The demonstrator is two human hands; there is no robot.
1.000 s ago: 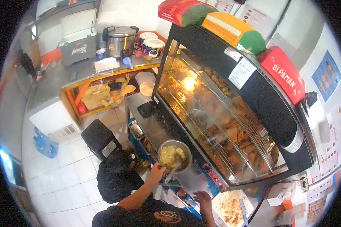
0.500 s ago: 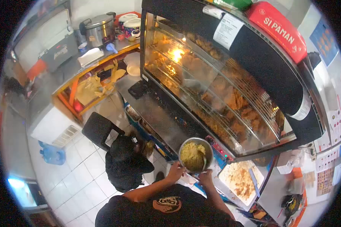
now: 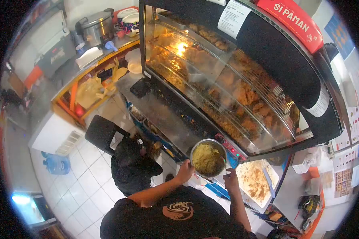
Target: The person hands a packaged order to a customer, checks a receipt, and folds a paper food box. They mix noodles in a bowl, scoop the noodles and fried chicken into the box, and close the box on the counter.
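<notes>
A metal bowl (image 3: 195, 153) with crumbly yellow food (image 3: 207, 159) in it stands near the front edge of the counter, below the display case. My left hand (image 3: 185, 172) is closed on the bowl's near left rim. Just right of the bowl is my right hand (image 3: 230, 179), its fingers curled round something thin that I cannot make out. Right of that hand lies a white tray (image 3: 270, 169) with brown crumbs; a knife with a pale blue handle (image 3: 269, 182) rests on it.
A glass display case (image 3: 223, 79) of fried food fills the upper middle. At my left a co-worker in black (image 3: 129, 167) is low down, beside a black stool (image 3: 103, 133). Farther back, a large pot (image 3: 97, 30) stands on the back counter. A blue water jug (image 3: 56, 163) is on the floor.
The view has shifted. The bowl, with my left hand on it, now sits farther right, near the tray. My right hand came to the bowl's edge, then moved slightly right. The spoon no longer shows clearly.
</notes>
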